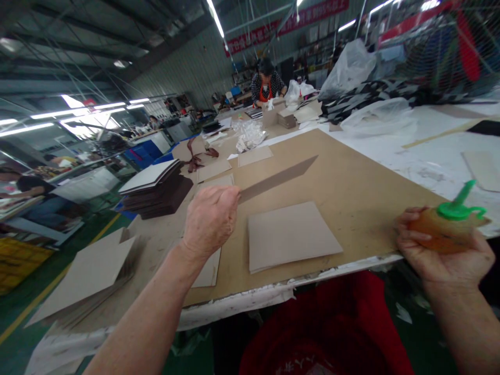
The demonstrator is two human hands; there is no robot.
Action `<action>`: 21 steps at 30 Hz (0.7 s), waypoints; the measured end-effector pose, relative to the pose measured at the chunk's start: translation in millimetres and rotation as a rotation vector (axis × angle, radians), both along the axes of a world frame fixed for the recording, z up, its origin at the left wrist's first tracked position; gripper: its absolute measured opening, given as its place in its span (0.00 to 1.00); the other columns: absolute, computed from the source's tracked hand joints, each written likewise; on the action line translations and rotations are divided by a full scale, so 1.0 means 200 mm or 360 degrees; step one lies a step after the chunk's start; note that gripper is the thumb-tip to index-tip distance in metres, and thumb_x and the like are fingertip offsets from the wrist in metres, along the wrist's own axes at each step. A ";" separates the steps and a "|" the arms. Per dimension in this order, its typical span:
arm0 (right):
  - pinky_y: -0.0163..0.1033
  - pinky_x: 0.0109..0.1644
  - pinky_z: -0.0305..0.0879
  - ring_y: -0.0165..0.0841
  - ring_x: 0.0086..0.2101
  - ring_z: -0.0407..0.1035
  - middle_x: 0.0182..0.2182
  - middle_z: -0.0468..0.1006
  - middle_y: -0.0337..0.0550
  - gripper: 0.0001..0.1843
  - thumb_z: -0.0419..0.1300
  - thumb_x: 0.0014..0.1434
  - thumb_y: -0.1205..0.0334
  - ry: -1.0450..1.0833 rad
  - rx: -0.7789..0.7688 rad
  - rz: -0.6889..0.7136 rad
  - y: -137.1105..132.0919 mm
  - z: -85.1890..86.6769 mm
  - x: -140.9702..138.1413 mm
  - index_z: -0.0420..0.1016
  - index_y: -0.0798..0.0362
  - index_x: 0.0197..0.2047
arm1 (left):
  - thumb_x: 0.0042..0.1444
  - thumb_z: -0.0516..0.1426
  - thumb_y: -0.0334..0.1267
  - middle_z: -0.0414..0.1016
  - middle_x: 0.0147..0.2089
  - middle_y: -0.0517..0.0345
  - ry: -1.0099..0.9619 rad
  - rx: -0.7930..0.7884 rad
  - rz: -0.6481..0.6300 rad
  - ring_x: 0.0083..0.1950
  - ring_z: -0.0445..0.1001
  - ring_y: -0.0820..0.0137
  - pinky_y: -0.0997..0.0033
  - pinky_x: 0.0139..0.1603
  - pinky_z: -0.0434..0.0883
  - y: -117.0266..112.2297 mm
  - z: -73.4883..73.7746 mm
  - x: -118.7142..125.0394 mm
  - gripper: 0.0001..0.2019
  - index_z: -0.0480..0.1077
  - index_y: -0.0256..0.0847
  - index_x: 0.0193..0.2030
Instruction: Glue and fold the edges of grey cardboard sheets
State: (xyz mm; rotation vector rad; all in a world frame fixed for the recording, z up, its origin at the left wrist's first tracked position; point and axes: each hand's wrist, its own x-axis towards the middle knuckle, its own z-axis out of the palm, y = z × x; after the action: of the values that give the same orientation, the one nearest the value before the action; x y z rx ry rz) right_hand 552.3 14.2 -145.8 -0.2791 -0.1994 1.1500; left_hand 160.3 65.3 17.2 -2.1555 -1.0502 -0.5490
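My left hand [211, 219] is closed in a pinch on the near end of a grey cardboard sheet [279, 178], which is lifted above the brown board [351, 187] and seen nearly edge-on. Below it a small stack of square grey cardboard sheets [291, 235] lies on that board near the front edge. My right hand [441, 247] is wrapped round an orange glue bottle [437, 229] with a green nozzle cap [461, 205], held at the table's front right corner.
A dark stack of boards with a white top [156, 187] sits to the left, and loose cardboard sheets [89, 271] lie at the near left. Plastic bags [375, 117] and fabric pile up at back right. A person [266, 83] works at the far end.
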 end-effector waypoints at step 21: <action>0.47 0.25 0.45 0.44 0.43 0.71 0.55 0.71 0.63 0.23 0.45 0.63 0.48 -0.0802 -0.0533 -0.0114 -0.01 -0.01 0.02 0.80 0.47 0.40 | 0.66 0.46 0.28 0.75 0.59 0.51 0.0037 -0.0558 -0.0383 0.62 0.69 0.63 0.53 0.67 0.60 -0.37 -0.64 0.06 0.16 0.69 0.37 0.56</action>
State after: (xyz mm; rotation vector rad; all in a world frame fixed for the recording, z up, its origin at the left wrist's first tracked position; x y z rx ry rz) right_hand 556.1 11.8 -148.4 -0.8678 -0.4361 1.0227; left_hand 171.8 -8.0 -110.3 -2.6129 -0.9341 -0.4740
